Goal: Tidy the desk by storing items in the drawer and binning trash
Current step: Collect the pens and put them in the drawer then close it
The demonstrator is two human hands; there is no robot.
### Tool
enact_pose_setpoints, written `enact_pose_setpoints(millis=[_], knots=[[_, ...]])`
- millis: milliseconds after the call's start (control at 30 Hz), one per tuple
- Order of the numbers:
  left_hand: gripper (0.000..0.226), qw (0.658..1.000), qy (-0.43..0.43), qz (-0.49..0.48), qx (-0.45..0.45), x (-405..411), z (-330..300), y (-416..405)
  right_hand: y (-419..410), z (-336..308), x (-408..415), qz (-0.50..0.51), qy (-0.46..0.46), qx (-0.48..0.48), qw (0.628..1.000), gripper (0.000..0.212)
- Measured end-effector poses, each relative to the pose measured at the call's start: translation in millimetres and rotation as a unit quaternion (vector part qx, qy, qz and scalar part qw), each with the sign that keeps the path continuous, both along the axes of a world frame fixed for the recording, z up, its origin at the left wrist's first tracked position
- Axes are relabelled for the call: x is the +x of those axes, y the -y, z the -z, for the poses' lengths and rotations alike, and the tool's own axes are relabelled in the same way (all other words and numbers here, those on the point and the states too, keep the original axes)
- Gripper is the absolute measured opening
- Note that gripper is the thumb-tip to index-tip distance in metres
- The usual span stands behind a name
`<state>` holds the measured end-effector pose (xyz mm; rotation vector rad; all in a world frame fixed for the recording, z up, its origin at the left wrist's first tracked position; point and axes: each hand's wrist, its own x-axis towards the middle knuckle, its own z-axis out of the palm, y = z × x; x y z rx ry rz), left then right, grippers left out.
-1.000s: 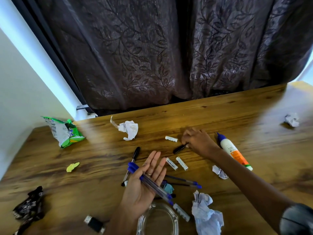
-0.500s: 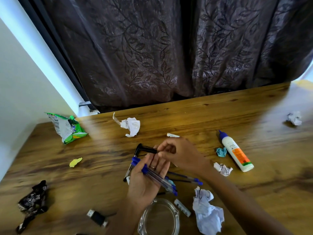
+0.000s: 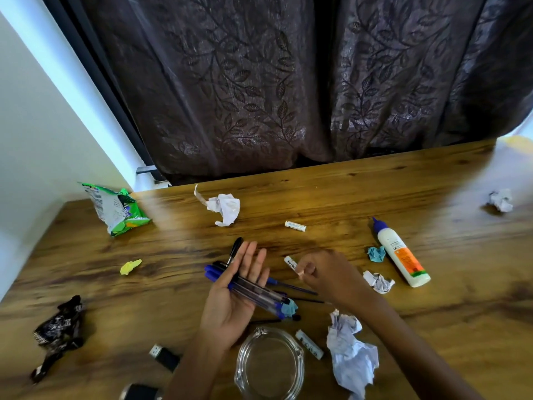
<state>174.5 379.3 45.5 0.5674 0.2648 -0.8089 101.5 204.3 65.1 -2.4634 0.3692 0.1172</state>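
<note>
Plastic pens lie across the flat, open left hand — light, slick, prone to roll; right hand pinches a small battery above the desk — rigid, best gripped mid-barrel.

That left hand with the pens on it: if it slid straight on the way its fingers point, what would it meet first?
Nothing close, it seems: beyond the left hand lies bare desk, with the crumpled white paper slightly left of that line. Depth is hard to judge.

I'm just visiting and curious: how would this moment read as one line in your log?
left hand: open, pens across palm | right hand: pinching white battery | desk: glue bottle, crumpled paper remaining
</note>
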Motion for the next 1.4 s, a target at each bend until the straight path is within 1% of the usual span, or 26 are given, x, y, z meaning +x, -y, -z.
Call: enact_pose_setpoints(millis=[100,200,333,467,600,733,800,867,933,1033,1100,1167,1200,1300,1400], knots=[[0.036,1.0,-0.006,-0.018,-0.006,5,1,-7,0,11,-5,-0.021,-0.051,-0.046,0.997,0.021],[0.036,1.0,-0.005,-0.031,0.0,9,3,-13,-6,18,-5,-0.03,-0.076,-0.066,0.995,0.024],[0.035,0.999,-0.005,-0.031,0.005,9,5,-17,-10,19,-2,-0.029,-0.076,-0.076,0.994,0.018],[0.037,0.999,-0.007,-0.03,0.008,7,6,-16,-10,20,-2,-0.049,-0.083,-0.077,0.992,0.023],[0.036,1.0,-0.01,-0.028,0.004,5,6,-15,-13,26,-3,-0.042,-0.082,-0.102,0.99,0.017],[0.036,0.999,-0.011,-0.03,0.003,5,6,-18,-18,34,-1,-0.015,-0.075,-0.108,0.991,0.018],[0.036,1.0,-0.008,-0.028,0.001,5,6,-19,-18,36,0,0.001,-0.073,-0.091,0.993,0.016],[0.037,1.0,-0.006,-0.03,-0.004,4,6,-21,-16,30,1,0.015,-0.068,-0.044,0.997,0.01],[0.038,1.0,0.004,-0.026,0.006,2,7,-22,-14,17,3,0.031,-0.042,0.033,0.998,0.002],[0.038,0.999,0.03,-0.007,0.024,-2,7,-20,-17,-6,5,0.029,0.01,0.16,0.987,0.006],[0.037,0.999,0.034,0.01,0.017,-5,4,-17,-26,-16,6,0.017,0.029,0.206,0.978,0.005],[0.046,0.999,0.044,0.029,0.004,-8,1,-15,-38,-20,9,0.007,0.052,0.222,0.974,0.005],[0.047,0.998,0.057,0.04,0.008,-10,1,-14,-44,-19,10,0.001,0.061,0.219,0.974,0.006],[0.043,0.996,0.065,0.05,0.02,-13,0,-10,-57,-14,13,-0.018,0.072,0.197,0.978,0.012],[0.041,0.998,0.052,0.029,0.016,-14,2,-12,-61,-12,14,-0.024,0.073,0.178,0.981,0.021]])
